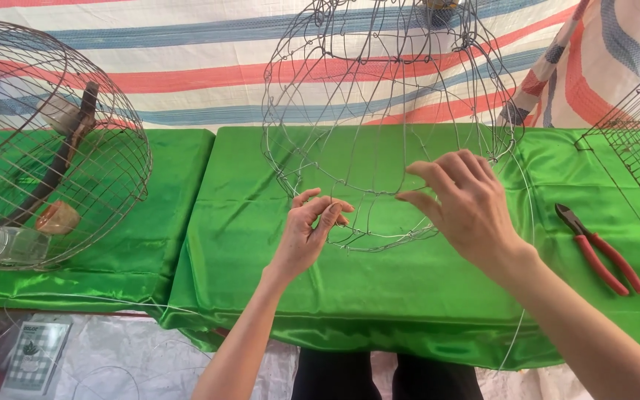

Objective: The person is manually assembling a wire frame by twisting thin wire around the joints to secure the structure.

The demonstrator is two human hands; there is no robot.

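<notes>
1. The left hand [307, 231] pinches a thin strand at the near rim of the unfinished wire cage frame [387, 118], thumb and forefinger pressed together on it. The frame hangs or stands over the middle of the green cloth [379, 289], its lower loops just above the table.
2. The right hand [464, 204] holds another strand slightly farther right, thumb and forefinger closed on it and the other fingers loosely curled above. If either pinch loosens, the springy wire could snap back and flick toward the fingers.
3. The frame looks light and open; pulling unevenly with the two hands might bend its loops out of shape or tip it.
4. A long loose wire [529, 222] trails off the near right edge of the table; a sleeve or arm could snag it and drag the frame.
5. The red-handled pliers [601, 248] lie well to the right, apart from both hands, so cut ends may get bent by bare fingers and could prick.
6. The finished round cage [46, 141] at far left sits well apart and seems out of harm's way.
</notes>
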